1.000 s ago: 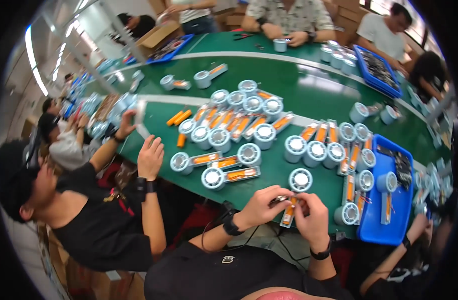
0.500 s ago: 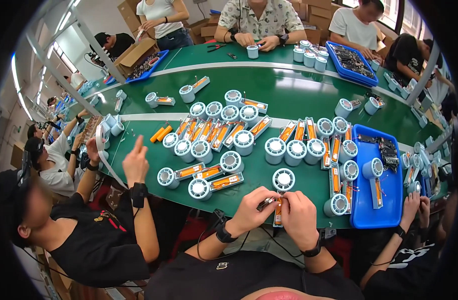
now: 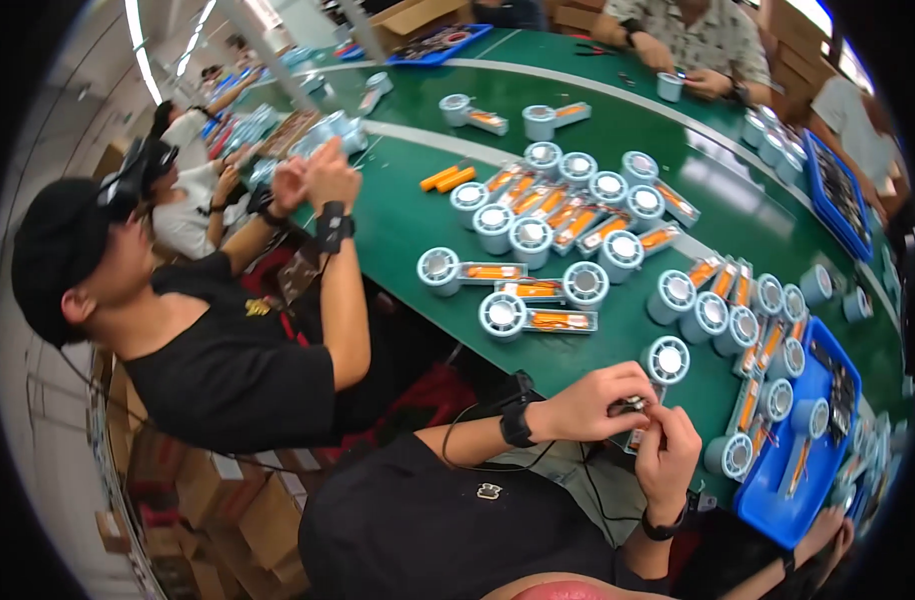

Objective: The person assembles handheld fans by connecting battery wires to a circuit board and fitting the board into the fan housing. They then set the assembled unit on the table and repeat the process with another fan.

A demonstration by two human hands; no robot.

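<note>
My left hand is closed, its fingertips pinching a small dark-and-silver part that looks like a circuit board. Right beside it, my right hand is pinched shut with fingertips meeting the left's; whatever lies in them is too small to make out. Beneath both hands is a handheld fan with a light-blue round head. Its handle, mostly hidden by my fingers, shows a bit of its casing between my hands. Other opened fans with orange battery cells in their handles lie just beyond on the green table.
At right a blue tray holds dark circuit boards and one fan. Two loose orange cells lie farther left. A co-worker in black sits at my left with hands raised; another's hands are near the tray. Fans crowd the middle.
The view has swung left and tilted, so the table appears shifted right. My hands stay together over the same fan. The co-worker at left has brought both hands together.
</note>
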